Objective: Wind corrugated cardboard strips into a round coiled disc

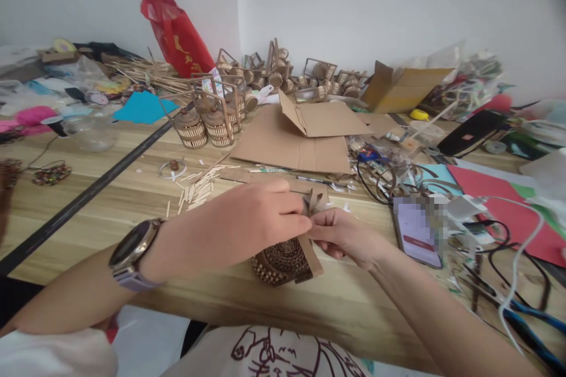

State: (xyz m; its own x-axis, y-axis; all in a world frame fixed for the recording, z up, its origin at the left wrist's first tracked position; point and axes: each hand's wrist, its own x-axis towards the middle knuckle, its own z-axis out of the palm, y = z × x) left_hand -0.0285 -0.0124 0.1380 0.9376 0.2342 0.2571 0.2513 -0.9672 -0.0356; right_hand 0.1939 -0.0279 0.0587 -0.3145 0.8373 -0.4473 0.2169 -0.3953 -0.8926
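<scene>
A small round basket (283, 260) of coiled corrugated cardboard, with short stick ends round its rim, lies tilted on the table in front of me. A flat brown cardboard strip (311, 257) runs along its right side. My left hand (260, 212) reaches over the basket from the left, its fingers pinched at the strip's upper end and partly hiding it. From the right, my right hand (347, 235) pinches the same strip, thumb and forefinger meeting the left fingertips. Just beyond the fingers a narrow curled cardboard piece (315, 199) sticks up.
Loose short sticks (197, 189) lie behind my left hand. Several lidded baskets with handles (220, 127) stand farther back, beside folded cardboard (296, 135). To the right are a phone (415, 235), cables (522, 265) and red paper (499, 206). A black strip (88, 188) crosses the table at left.
</scene>
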